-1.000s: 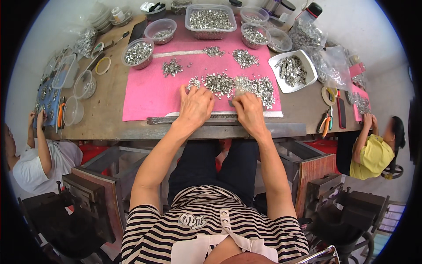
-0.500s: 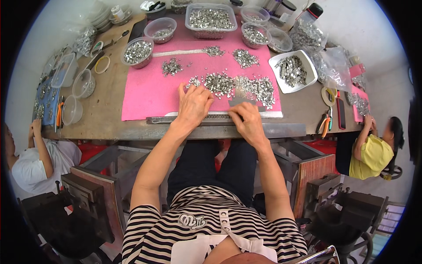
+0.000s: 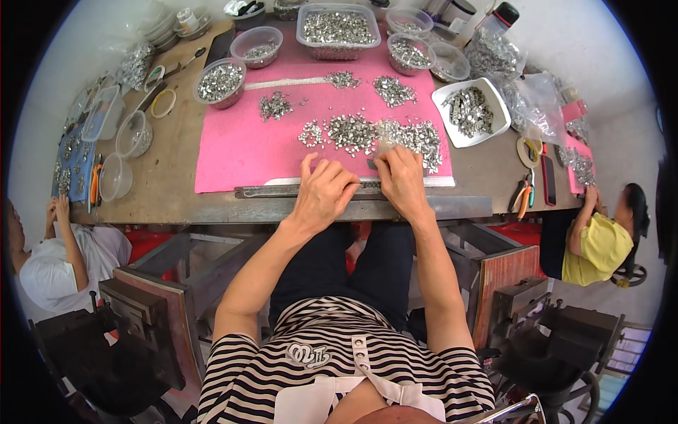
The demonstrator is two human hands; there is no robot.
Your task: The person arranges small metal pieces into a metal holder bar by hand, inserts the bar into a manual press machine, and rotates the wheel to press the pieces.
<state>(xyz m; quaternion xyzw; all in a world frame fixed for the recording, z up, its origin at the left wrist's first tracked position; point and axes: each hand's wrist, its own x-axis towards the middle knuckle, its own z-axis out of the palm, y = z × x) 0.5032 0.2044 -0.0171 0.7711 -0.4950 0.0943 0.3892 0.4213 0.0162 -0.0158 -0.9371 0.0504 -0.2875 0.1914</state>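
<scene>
At the table's front edge lies a long, narrow metal rail (image 3: 265, 191) with a row of small pieces in its groove. My left hand (image 3: 323, 189) is over the rail's middle, thumb and forefinger pinched together at the groove; whatever is between them is too small to make out. Close by on the right, my right hand (image 3: 404, 182) is bent with its fingers drawn together at the rail's far side, their tips partly hidden. Just beyond both hands, small silvery metal pieces (image 3: 352, 133) lie in heaps on a pink mat (image 3: 229, 152).
Clear tubs of metal pieces (image 3: 220, 83) and a larger rectangular tub (image 3: 337, 49) stand at the back. A white square dish (image 3: 498, 127) is right of the mat, with pliers (image 3: 521, 198) nearer me. Two people (image 3: 60, 261) work at the sides.
My left hand has come back from the small heap to the rail, moving nearer and rightward. My right hand has shifted slightly away from me and right, covering the grey piece beside it.
</scene>
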